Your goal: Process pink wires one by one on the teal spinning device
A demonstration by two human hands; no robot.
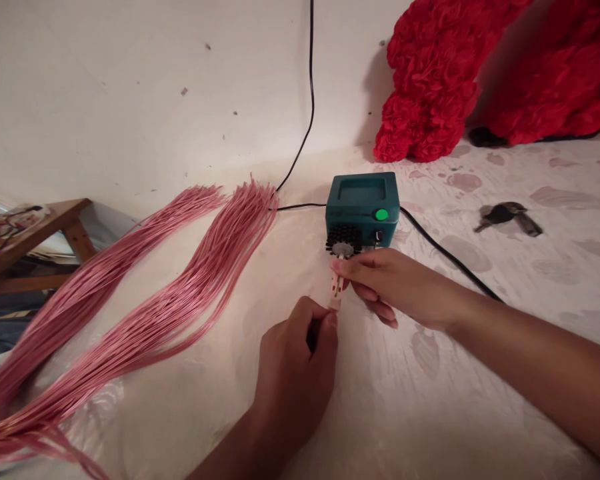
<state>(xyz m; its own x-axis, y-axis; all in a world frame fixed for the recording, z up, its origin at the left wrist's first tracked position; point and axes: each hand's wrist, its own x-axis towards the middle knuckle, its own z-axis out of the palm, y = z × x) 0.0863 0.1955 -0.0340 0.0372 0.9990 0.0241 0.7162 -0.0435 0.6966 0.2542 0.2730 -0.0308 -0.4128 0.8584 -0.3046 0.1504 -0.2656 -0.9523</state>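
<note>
A small teal machine (363, 193) with a green button sits against the back of the surface. On its front is a black toothed or bristled wheel (344, 239) with a grey hub. Just before the hub is a slim, pale pink clip-like piece (337, 287); its exact kind I cannot make out. My right hand (380, 283) pinches its upper end near the hub, with the other fingers loosely curled. At its lower end, my left hand (300, 360) is closed with thumb and forefinger together. The left fingertips partly hide what they grip.
Two long bundles of pink wire-like strands (180, 293) lie to the left. A black cable (447, 257) runs right from the machine. Keys (510, 217) rest at the right. Red rose-covered shapes (430, 80) stand against the wall; a wooden frame (55, 220) is far left.
</note>
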